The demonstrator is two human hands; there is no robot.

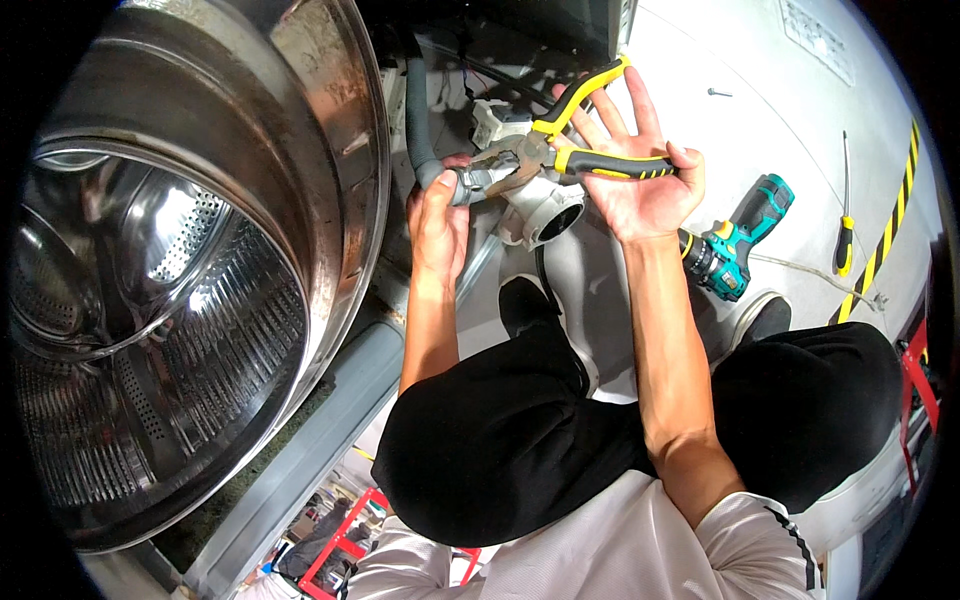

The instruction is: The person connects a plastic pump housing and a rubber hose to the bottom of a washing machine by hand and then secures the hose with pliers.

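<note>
My left hand [437,225] is closed round the end of a grey hose [418,125], its thumb lying by the metal clamp there. In my right hand [650,190] is a pair of pliers [535,150] with yellow and black handles spread wide. One handle lies against the thumb and palm, the other reaches the spread fingertips. The jaws sit at the hose clamp; whether they grip it I cannot tell. Just below the pliers is a whitish plastic pump-like part [548,212] with a round dark opening.
A large steel washing machine drum [330,130] fills the left side, beside a grey frame edge [290,470]. On the floor to the right lie a teal cordless drill [735,240], a screwdriver [846,240], a small screw [719,92] and yellow-black tape [890,215].
</note>
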